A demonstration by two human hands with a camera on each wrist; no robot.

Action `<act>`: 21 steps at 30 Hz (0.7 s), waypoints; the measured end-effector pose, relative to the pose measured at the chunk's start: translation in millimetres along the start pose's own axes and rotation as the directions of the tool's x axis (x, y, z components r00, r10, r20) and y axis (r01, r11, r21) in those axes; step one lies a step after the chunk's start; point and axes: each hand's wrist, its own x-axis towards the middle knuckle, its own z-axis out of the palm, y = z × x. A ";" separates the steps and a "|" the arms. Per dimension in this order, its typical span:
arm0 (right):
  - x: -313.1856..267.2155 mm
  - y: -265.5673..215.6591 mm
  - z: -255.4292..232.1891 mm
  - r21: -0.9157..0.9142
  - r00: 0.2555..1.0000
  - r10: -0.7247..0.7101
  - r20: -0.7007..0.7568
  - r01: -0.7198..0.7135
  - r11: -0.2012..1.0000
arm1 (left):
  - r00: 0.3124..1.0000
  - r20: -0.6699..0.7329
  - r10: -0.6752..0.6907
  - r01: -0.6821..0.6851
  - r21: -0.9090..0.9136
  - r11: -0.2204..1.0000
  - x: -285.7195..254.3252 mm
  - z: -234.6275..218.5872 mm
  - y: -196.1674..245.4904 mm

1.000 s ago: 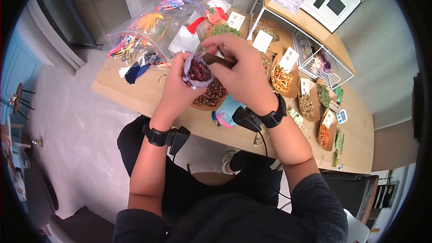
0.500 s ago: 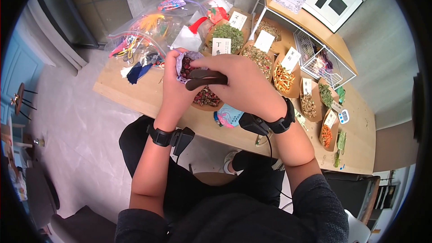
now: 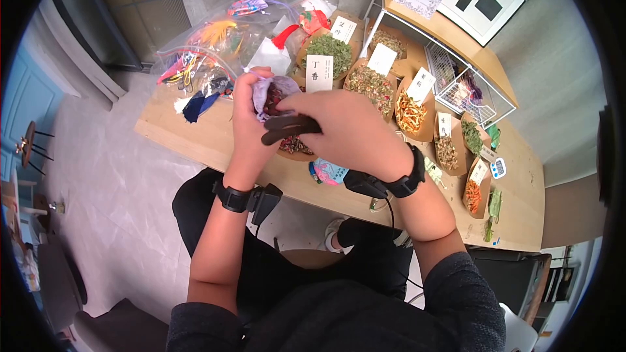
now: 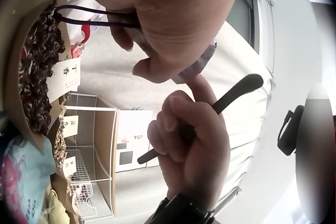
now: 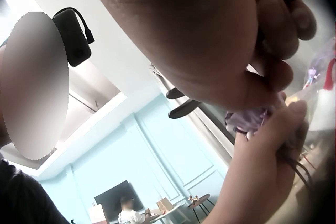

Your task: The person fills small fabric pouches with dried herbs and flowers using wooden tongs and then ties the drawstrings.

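Observation:
My left hand (image 3: 246,120) grips a small lavender cloth pouch (image 3: 260,96) around its sides, its mouth spread and dark red dried buds (image 3: 273,99) inside. A dark drawstring loop (image 4: 86,23) hangs from the pouch in the left wrist view. Over the pouch's mouth is my right hand (image 3: 352,124), its index finger extended to the buds at the opening. The other fingers of that hand curl round dark brown tongs (image 3: 287,124), whose two rounded ends stick out to the left, away from the pouch. The right fingertips are partly hidden by the pouch rim.
Below the hands lies a paper tray of dark red buds (image 4: 37,71). Labelled trays of dried herbs (image 3: 329,52) spread rightward, near a white-framed shelf (image 3: 450,32). Clear bags of tassels (image 3: 218,32) lie at the back left. A light blue pouch (image 3: 330,171) sits at the front edge.
The tongs have come away from the pouch's mouth and swung back under the right palm. The right index finger has moved to the opening. The pouch has tipped less toward the head camera.

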 end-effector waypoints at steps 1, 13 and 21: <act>-0.3 -0.5 2.5 -0.005 0.999 0.011 0.038 -0.011 1.000 | 0.996 -0.008 0.085 -0.085 0.048 0.995 0.8 0.8 -5.0; 11.1 30.7 -3.4 0.110 0.982 0.161 -0.098 -0.150 0.982 | 0.935 -0.131 -0.331 0.216 -0.531 0.820 13.3 -17.1 1.3; 5.8 46.5 39.6 -0.218 0.942 0.276 0.192 -0.233 0.948 | 0.917 -0.151 -0.370 0.236 -0.542 0.807 18.7 -35.6 9.3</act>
